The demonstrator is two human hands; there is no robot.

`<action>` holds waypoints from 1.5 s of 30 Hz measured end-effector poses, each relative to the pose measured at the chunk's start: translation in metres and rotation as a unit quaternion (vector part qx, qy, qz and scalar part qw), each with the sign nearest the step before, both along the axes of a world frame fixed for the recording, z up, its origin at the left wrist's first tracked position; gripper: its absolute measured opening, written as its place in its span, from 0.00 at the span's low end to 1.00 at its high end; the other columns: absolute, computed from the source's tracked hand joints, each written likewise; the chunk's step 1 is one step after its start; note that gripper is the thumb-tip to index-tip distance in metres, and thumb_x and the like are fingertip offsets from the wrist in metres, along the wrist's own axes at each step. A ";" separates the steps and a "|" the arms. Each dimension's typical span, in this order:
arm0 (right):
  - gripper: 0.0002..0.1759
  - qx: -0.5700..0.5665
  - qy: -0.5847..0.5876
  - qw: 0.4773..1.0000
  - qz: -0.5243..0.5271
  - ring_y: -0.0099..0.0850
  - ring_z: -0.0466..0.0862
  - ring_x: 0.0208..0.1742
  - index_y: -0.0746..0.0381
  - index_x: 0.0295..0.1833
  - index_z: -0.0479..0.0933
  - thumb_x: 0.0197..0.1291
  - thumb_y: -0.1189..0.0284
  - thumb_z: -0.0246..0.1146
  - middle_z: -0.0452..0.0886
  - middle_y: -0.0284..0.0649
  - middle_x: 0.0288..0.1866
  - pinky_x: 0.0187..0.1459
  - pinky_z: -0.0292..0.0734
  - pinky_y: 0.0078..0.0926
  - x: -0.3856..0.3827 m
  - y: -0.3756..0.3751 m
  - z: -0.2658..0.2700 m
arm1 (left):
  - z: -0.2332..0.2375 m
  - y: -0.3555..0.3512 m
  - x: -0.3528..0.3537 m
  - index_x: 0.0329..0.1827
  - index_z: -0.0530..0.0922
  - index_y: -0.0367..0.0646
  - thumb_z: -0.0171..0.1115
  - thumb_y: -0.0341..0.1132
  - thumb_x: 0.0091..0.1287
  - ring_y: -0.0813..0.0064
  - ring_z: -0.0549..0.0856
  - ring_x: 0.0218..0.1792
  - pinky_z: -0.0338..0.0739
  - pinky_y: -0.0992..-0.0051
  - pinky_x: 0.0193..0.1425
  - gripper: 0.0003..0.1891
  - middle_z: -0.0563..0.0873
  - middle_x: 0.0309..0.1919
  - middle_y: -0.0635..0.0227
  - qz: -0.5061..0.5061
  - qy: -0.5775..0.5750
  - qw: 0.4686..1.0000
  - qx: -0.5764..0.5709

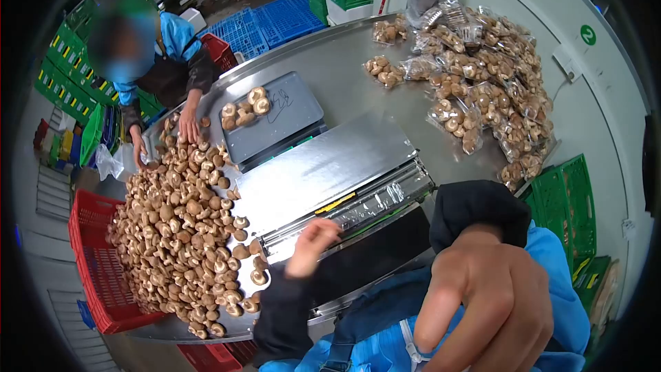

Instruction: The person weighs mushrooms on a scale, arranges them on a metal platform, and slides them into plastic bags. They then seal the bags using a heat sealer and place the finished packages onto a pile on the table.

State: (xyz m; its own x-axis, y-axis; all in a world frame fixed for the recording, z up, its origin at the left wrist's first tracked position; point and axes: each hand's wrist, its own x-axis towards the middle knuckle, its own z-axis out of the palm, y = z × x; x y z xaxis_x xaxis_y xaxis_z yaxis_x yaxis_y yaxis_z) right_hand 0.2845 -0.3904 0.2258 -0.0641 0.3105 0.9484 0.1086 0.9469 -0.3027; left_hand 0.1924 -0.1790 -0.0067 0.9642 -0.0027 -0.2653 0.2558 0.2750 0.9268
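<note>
My left hand (315,246) is over the front of a film wrapping machine (330,165), close to its clear film roll (372,212) and a yellow strip. Its fingers are slightly blurred and loosely bent, apart, with nothing visible in them. My right hand (492,296) is raised close to the camera, in front of my blue jacket, back of the hand showing. Its fingers bend downward and their tips are hidden. Left of the machine lies a big heap of loose brown mushrooms (175,227). A grey weighing scale (275,117) behind the machine bears several mushrooms (246,107).
Film-wrapped mushroom packs (489,83) are piled at the back right of the metal table (358,96). A co-worker (155,48) at the far left has both hands at the heap. A red crate (103,262) stands left; green crates (564,207) stand right.
</note>
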 end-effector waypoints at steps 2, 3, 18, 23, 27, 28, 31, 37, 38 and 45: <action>0.06 0.030 0.004 0.999 -0.030 0.32 0.82 0.43 0.66 0.39 0.81 0.57 0.83 0.59 0.82 0.40 0.44 0.43 0.79 0.25 0.010 0.025 0.002 | 0.022 0.053 0.022 0.45 0.78 0.39 0.59 0.33 0.68 0.78 0.80 0.39 0.73 0.78 0.48 0.08 0.82 0.38 0.70 0.124 0.015 0.990 0.058; 0.06 0.048 -0.006 0.998 -0.048 0.33 0.81 0.42 0.64 0.41 0.81 0.58 0.81 0.61 0.83 0.38 0.46 0.42 0.77 0.25 0.021 0.045 0.012 | 0.013 0.083 0.037 0.46 0.77 0.38 0.58 0.33 0.67 0.79 0.79 0.38 0.72 0.78 0.47 0.10 0.82 0.39 0.67 0.189 -0.028 0.978 0.086; 0.39 -0.565 0.137 0.691 -0.429 0.38 0.76 0.55 0.66 0.65 0.64 0.53 0.60 0.71 0.72 0.50 0.59 0.55 0.72 0.33 0.287 0.235 -0.269 | -0.119 0.364 0.300 0.64 0.69 0.37 0.44 0.57 0.70 0.43 0.74 0.60 0.66 0.61 0.64 0.32 0.77 0.56 0.40 0.160 0.059 0.841 0.513; 0.47 -0.540 0.174 0.721 -0.397 0.45 0.74 0.60 0.67 0.67 0.61 0.44 0.61 0.76 0.70 0.55 0.61 0.61 0.69 0.35 0.322 0.291 -0.307 | -0.076 0.309 0.296 0.61 0.73 0.39 0.48 0.55 0.70 0.46 0.80 0.53 0.73 0.60 0.56 0.29 0.81 0.52 0.44 0.140 0.081 0.756 0.635; 0.48 -0.515 0.117 0.717 -0.455 0.47 0.73 0.61 0.64 0.67 0.62 0.40 0.66 0.77 0.70 0.55 0.60 0.62 0.68 0.36 0.326 0.296 -0.332 | -0.099 0.308 0.289 0.58 0.73 0.41 0.58 0.49 0.68 0.62 0.83 0.42 0.76 0.67 0.48 0.24 0.82 0.39 0.58 0.161 0.050 0.817 0.552; 0.46 -0.512 0.131 0.721 -0.448 0.48 0.72 0.61 0.62 0.66 0.62 0.39 0.68 0.77 0.70 0.54 0.59 0.63 0.68 0.36 0.326 0.292 -0.337 | -0.098 0.304 0.286 0.57 0.73 0.41 0.60 0.48 0.67 0.66 0.83 0.38 0.76 0.68 0.45 0.23 0.81 0.35 0.61 0.157 0.054 0.841 0.515; 0.45 -0.516 0.124 0.723 -0.442 0.47 0.72 0.62 0.62 0.66 0.63 0.39 0.70 0.76 0.70 0.52 0.60 0.63 0.68 0.35 0.314 0.267 -0.321 | -0.084 0.278 0.267 0.56 0.71 0.42 0.64 0.42 0.66 0.77 0.79 0.31 0.74 0.75 0.37 0.21 0.75 0.28 0.70 0.162 0.036 0.880 0.444; 0.44 -0.550 0.158 0.719 -0.394 0.39 0.74 0.58 0.61 0.67 0.62 0.42 0.73 0.74 0.67 0.47 0.62 0.57 0.72 0.31 0.251 0.181 -0.271 | -0.045 0.205 0.199 0.56 0.68 0.40 0.64 0.38 0.66 0.81 0.75 0.25 0.71 0.81 0.24 0.21 0.74 0.33 0.68 0.163 -0.028 0.925 0.341; 0.44 -0.560 0.162 0.711 -0.394 0.38 0.74 0.56 0.60 0.67 0.62 0.43 0.73 0.74 0.67 0.46 0.61 0.56 0.73 0.31 0.236 0.162 -0.268 | -0.039 0.188 0.184 0.56 0.68 0.40 0.64 0.37 0.66 0.82 0.75 0.26 0.71 0.82 0.24 0.20 0.74 0.33 0.68 0.158 -0.027 0.942 0.295; 0.44 -0.622 0.179 0.650 -0.399 0.31 0.75 0.50 0.60 0.68 0.61 0.44 0.80 0.73 0.64 0.42 0.61 0.46 0.80 0.26 0.135 0.058 -0.258 | -0.038 0.082 0.092 0.56 0.67 0.38 0.65 0.31 0.65 0.84 0.75 0.30 0.73 0.82 0.33 0.20 0.76 0.36 0.68 0.118 0.021 0.967 0.224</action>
State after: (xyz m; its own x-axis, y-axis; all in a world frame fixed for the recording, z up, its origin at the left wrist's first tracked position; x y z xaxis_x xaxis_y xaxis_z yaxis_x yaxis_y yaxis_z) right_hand 0.4199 -0.3329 -0.0322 0.7440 0.6493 -0.1575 0.1269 -0.3687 -0.9209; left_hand 0.2845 -0.0974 -0.0451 0.9125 0.3404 -0.2267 0.2740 -0.0972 0.9568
